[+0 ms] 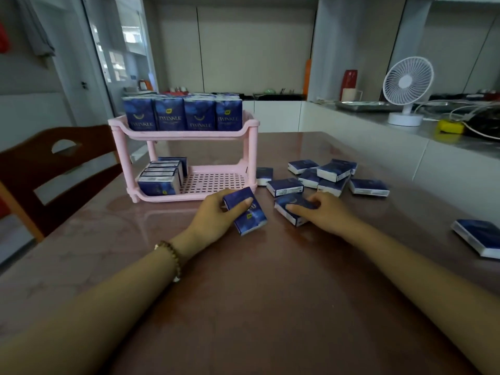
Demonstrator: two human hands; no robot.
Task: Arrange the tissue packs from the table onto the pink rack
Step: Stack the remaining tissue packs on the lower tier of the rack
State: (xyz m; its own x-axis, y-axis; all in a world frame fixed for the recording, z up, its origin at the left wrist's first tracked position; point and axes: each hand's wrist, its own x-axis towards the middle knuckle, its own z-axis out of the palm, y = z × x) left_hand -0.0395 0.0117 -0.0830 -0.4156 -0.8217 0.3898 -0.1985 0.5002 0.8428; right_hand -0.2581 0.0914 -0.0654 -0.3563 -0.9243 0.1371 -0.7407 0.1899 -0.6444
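A pink two-tier rack (189,133) stands on the table. Its top tier is filled with upright blue tissue packs (182,113). Several more packs (161,177) stand in a row at the left of the bottom tier. My left hand (216,215) grips one blue pack (249,215) just in front of the rack's right leg. My right hand (324,209) grips another pack (293,209) lying on the table beside it. A loose pile of packs (324,177) lies right of the rack.
A single pack (479,238) lies near the table's right edge. A wooden chair (54,169) stands at the left. Behind the table runs a counter with a white fan (405,87), a yellow object (450,125) and cables.
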